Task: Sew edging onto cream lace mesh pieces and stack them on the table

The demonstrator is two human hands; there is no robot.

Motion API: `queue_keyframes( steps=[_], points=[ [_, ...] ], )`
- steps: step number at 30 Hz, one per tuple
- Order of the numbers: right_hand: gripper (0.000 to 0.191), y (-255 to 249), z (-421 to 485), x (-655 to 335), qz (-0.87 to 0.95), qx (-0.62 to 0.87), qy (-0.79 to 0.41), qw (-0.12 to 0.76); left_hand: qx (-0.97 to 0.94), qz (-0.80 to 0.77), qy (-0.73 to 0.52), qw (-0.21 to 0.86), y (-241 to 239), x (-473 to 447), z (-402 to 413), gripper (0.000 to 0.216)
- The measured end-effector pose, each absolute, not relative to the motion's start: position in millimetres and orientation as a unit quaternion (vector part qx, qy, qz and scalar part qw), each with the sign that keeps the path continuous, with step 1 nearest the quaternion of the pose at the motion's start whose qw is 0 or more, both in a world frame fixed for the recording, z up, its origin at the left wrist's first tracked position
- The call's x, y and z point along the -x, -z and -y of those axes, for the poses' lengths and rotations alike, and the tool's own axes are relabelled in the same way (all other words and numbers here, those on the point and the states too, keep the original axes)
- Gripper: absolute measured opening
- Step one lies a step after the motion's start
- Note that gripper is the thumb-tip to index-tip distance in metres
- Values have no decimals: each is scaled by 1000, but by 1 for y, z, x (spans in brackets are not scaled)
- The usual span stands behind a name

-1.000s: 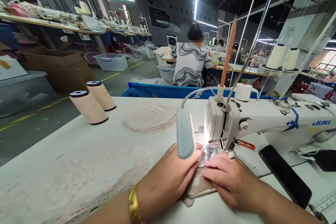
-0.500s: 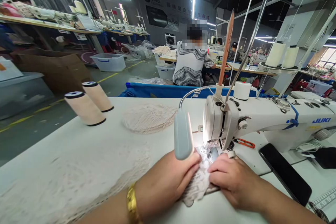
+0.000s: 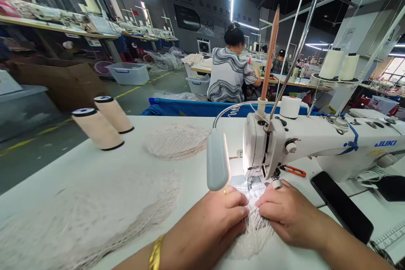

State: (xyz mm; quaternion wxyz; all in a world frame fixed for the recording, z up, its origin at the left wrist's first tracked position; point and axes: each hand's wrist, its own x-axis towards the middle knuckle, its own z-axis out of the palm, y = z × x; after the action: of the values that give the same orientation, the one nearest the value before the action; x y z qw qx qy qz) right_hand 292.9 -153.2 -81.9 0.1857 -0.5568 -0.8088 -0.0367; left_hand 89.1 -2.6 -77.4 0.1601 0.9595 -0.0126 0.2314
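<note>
A piece of cream lace lies under the needle of a white sewing machine, its fringed end spread toward me. My left hand, with a ring and a gold bracelet, grips the lace's left side with curled fingers. On the other side, my right hand pinches the lace between thumb and fingers, just below the presser foot. A lit grey lamp on a bendy neck hangs over my left hand. Where the needle meets the lace is partly lost in glare.
Lace pieces lie on the table at left, with a larger heap nearer me. Two thread cones stand beyond. Orange snips and a black phone lie right. Ahead, a person sits with their back turned.
The lace has turned and shifted under the needle, its fringe now fanned toward me. Both hands have moved slightly to the right. The seated person's head and arm have turned right.
</note>
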Motion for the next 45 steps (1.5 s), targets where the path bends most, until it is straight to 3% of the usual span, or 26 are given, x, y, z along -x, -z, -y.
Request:
queue_keyframes(
  steps=[10, 17, 24, 38, 45],
  points=[
    [22, 81, 153, -295, 807, 558, 41, 189, -964, -18, -218, 153, 76, -87, 7, 21],
    [34, 83, 152, -295, 797, 566, 44, 205, -964, -31, -219, 150, 81, -89, -4, 18],
    [20, 84, 155, -295, 812, 545, 27, 207, -959, 9, -256, 122, 74, -89, 11, 27],
    [32, 86, 151, -297, 798, 556, 52, 226, -953, 3, -267, 142, 77, -90, 0, 30],
    [17, 84, 155, -292, 822, 517, 24, 236, -956, 53, -239, 162, 72, -82, 18, 35]
  ],
)
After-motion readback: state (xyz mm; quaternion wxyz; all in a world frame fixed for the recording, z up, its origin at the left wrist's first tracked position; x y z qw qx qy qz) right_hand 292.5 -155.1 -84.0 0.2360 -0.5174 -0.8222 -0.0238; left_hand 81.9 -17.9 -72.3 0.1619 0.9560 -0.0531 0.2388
